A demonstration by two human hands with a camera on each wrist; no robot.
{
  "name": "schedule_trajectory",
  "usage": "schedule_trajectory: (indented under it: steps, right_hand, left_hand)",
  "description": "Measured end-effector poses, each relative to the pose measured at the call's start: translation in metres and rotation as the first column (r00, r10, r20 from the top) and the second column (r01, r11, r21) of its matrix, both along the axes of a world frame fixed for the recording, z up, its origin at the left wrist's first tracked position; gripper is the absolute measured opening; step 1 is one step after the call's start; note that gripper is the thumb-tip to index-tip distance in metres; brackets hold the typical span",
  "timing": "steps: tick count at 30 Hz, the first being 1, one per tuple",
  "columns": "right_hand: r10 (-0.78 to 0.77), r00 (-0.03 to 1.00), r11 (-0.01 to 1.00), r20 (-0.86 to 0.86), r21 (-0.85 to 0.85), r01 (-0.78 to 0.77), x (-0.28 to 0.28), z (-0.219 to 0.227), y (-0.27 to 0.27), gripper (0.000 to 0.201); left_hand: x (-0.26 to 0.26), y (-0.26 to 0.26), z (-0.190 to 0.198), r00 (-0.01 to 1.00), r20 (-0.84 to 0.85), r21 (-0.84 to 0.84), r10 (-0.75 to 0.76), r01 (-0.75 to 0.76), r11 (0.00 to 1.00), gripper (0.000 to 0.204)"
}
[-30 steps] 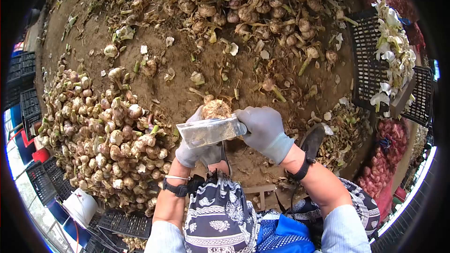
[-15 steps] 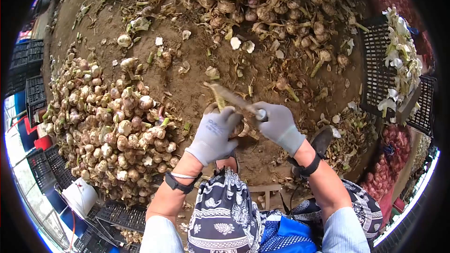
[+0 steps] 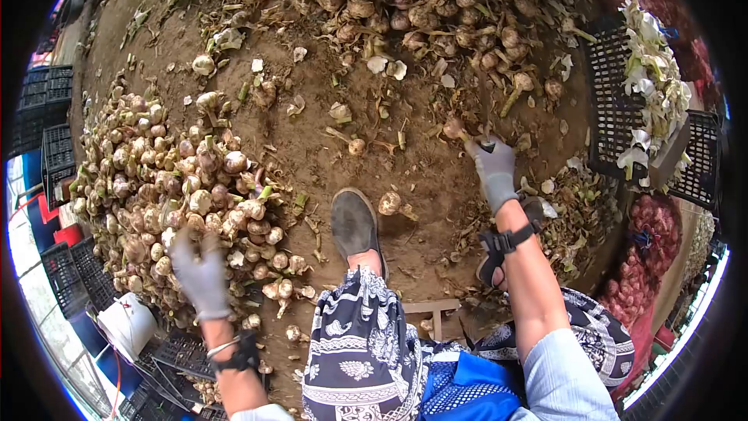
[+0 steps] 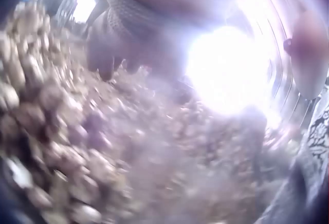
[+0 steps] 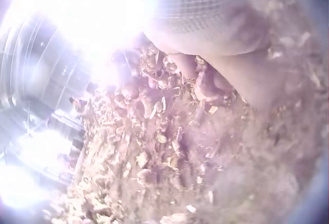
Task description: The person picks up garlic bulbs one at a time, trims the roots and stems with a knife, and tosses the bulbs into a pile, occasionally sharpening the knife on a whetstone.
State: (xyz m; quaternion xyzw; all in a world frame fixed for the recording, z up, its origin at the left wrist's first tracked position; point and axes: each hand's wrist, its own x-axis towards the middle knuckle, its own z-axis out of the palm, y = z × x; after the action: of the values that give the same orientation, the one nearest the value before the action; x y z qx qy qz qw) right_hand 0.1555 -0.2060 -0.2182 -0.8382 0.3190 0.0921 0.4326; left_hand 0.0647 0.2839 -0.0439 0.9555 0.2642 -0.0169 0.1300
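My left hand [image 3: 199, 274], gloved and blurred, is over the pile of garlic bulbs [image 3: 140, 210] with its fingers spread; no bulb shows in it. At the right, my gloved right hand [image 3: 495, 170] is curled round a dark handle end [image 3: 488, 146], the blade hidden. Its fingertips are at the stem of a garlic bulb [image 3: 453, 128] on the soil. In the right wrist view, the glove [image 5: 200, 18] is above a pale bulb [image 5: 208, 86]; whether it touches is unclear. The left wrist view is blurred, with bulbs [image 4: 31, 116] at left.
A heap of stemmed garlic [image 3: 436, 8] lies at the top. A black crate [image 3: 610, 101] with pale peelings stands at right, above red net sacks [image 3: 643, 257]. A shoe [image 3: 354, 222] is near a loose bulb [image 3: 389, 203]. A white bucket [image 3: 127, 326] stands lower left.
The hands have parted: the left has swung left over the pile and no longer holds garlic, while the right has moved up and right to the stemmed bulb.
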Motion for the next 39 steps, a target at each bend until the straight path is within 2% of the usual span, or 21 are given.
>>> schedule_trajectory:
  steps: [1, 2, 3, 4, 5, 7, 9, 10, 11, 14, 15, 17, 18, 19, 21, 23, 25, 27, 33, 35, 39]
  right_hand:
    - [0.001, 1.0, 1.0, 0.0, 0.002, -0.001, 0.001, -0.001, 0.005, 0.027]
    - [-0.177, 0.984, 0.97, 0.024, 0.175, 0.17, 0.003, 0.002, 0.016, 0.026]
    - [-0.351, 0.936, 0.882, 0.015, 0.341, 0.325, 0.004, 0.008, 0.028, 0.026]
    - [-0.412, 0.91, 0.753, -0.055, 0.542, 0.374, 0.005, 0.033, 0.041, 0.024]
    - [-0.412, 0.909, 0.754, -0.06, 0.538, 0.377, 0.002, 0.045, 0.052, 0.024]
    - [-0.243, 0.962, 0.757, 0.122, 0.644, 0.109, -0.009, 0.058, 0.073, 0.024]
    - [-0.019, 0.981, 0.79, 0.192, 0.604, -0.103, -0.021, 0.061, 0.092, 0.025]
    - [0.127, 0.965, 0.81, 0.229, 0.538, -0.234, -0.026, 0.066, 0.095, 0.026]
    - [0.119, 0.966, 0.81, 0.23, 0.54, -0.228, -0.022, 0.069, 0.094, 0.026]
    - [0.339, 0.913, 0.892, 0.227, 0.231, -0.388, -0.016, 0.066, 0.091, 0.029]
    - [0.339, 0.915, 0.892, 0.217, 0.235, -0.386, -0.012, 0.069, 0.091, 0.029]
    - [0.597, 0.722, 0.797, 0.349, -0.156, -0.584, 0.004, 0.087, 0.092, 0.029]
    - [0.713, 0.636, 0.7, 0.293, -0.271, -0.66, 0.009, 0.091, 0.094, 0.028]
    - [0.718, 0.631, 0.696, 0.294, -0.272, -0.665, 0.012, 0.093, 0.095, 0.028]
    - [0.814, 0.553, 0.576, 0.176, -0.366, -0.731, 0.016, 0.096, 0.097, 0.026]
    - [0.844, 0.505, 0.533, 0.179, -0.384, -0.754, 0.015, 0.105, 0.101, 0.026]
    - [0.871, 0.459, 0.49, 0.177, -0.401, -0.774, 0.011, 0.108, 0.105, 0.027]
    - [0.87, 0.457, 0.491, 0.183, -0.396, -0.776, 0.007, 0.11, 0.11, 0.029]
    - [0.839, 0.503, 0.543, 0.208, -0.384, -0.747, -0.002, 0.129, 0.118, 0.029]
    - [0.841, 0.505, 0.539, 0.192, -0.38, -0.752, -0.002, 0.124, 0.117, 0.029]
    - [0.826, 0.519, 0.562, 0.218, -0.382, -0.734, -0.005, 0.11, 0.121, 0.03]
  left_hand:
    - [0.021, -0.048, -0.007, 0.997, -0.021, -0.323, 0.074, -0.077, 0.943, 0.049]
    - [0.041, -0.08, -0.011, 0.98, -0.197, -0.466, 0.042, -0.131, 0.875, 0.039]
    - [0.046, -0.096, -0.047, 0.994, -0.046, -0.72, -0.099, 0.036, 0.693, 0.035]
    - [0.056, -0.12, -0.08, 0.991, -0.026, -0.838, -0.132, 0.051, 0.543, 0.035]
    - [0.073, -0.148, -0.088, 0.963, -0.144, -0.896, -0.226, -0.03, 0.442, 0.038]
    - [0.101, -0.2, -0.091, 0.894, -0.38, -0.925, -0.237, -0.374, 0.073, 0.041]
    - [0.11, -0.226, -0.117, 0.896, -0.376, -0.869, -0.237, -0.43, -0.245, 0.035]
    - [0.116, -0.228, -0.121, 0.916, -0.344, -0.866, -0.206, -0.394, -0.306, 0.033]
    - [0.119, -0.225, -0.122, 0.915, -0.344, -0.868, -0.212, -0.396, -0.301, 0.033]
    - [0.122, -0.215, -0.121, 0.98, -0.098, -0.991, -0.172, -0.08, 0.109, 0.03]
    - [0.117, -0.209, -0.127, 0.979, -0.109, -0.99, -0.171, -0.091, 0.109, 0.03]
    - [0.106, -0.192, -0.136, 0.957, -0.035, -0.964, -0.288, 0.043, 0.261, 0.035]
    - [0.104, -0.187, -0.134, 0.829, 0.265, -0.859, -0.493, 0.434, 0.269, 0.043]
    - [0.103, -0.182, -0.131, 0.599, 0.514, -0.612, -0.614, 0.758, 0.227, 0.05]
    - [0.092, -0.179, -0.113, 0.9, 0.289, -0.915, -0.325, 0.359, 0.183, 0.062]
    - [0.089, -0.169, -0.115, 0.722, 0.386, -0.679, -0.574, 0.644, 0.354, 0.069]
    - [0.089, -0.175, -0.102, 0.944, 0.219, -0.971, -0.248, 0.237, 0.044, 0.068]
    - [0.09, -0.173, -0.102, 0.961, 0.16, -0.982, -0.226, 0.178, 0.063, 0.07]
    - [0.089, -0.171, -0.087, 0.929, 0.264, -0.951, -0.258, 0.295, 0.089, 0.066]
    - [0.088, -0.172, -0.083, 0.959, 0.101, -0.993, -0.266, 0.114, 0.034, 0.06]
    - [0.089, -0.162, -0.085, 0.948, 0.105, -0.994, -0.302, 0.109, -0.004, 0.053]
